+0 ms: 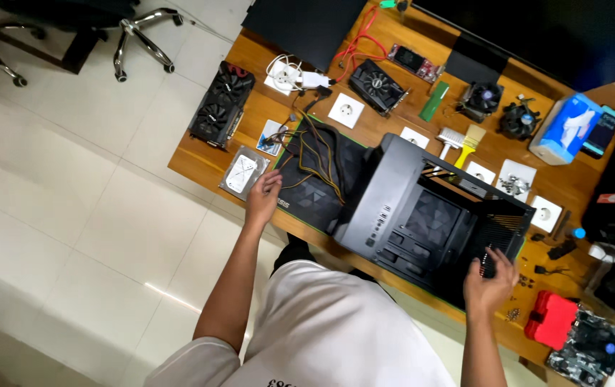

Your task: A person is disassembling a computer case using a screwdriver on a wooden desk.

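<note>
The left hand [263,197] is laid with loose, released fingers on the black mat [322,188], just beside the silver hard drive [243,173] at the tabletop [200,161] edge, nothing being grasped. A black stick-shaped part [487,262] is pinched in the right hand's [490,283] grip at the near corner of the open dark computer case [422,211], which is lying on its side at the middle of the tabletop, a bundle of cables [314,154] trailing beside it

L hand [263,196] rests by hard drive [244,173]; R hand [490,285] grips black PC case [422,208] corner.
</note>
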